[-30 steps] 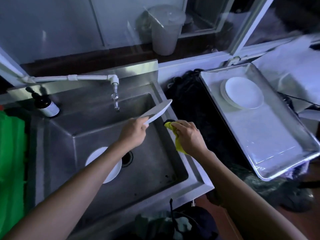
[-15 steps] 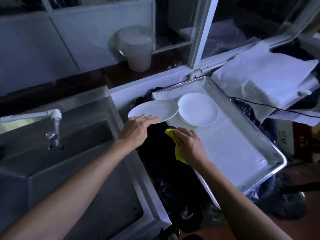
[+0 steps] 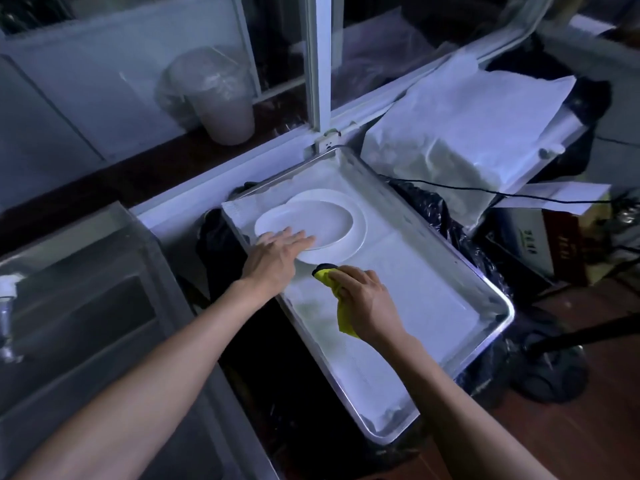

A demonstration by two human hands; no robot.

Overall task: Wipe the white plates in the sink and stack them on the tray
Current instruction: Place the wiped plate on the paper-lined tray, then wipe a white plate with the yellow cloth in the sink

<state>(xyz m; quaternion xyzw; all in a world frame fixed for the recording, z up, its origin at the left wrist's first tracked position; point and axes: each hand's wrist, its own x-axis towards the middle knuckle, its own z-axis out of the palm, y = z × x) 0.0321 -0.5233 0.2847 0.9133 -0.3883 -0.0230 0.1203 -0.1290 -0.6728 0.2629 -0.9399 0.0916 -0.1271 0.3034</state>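
White plate under left hand tops one stacked plate

Dim bluish light, window reflections, wide-angle bending at edges, soft detail
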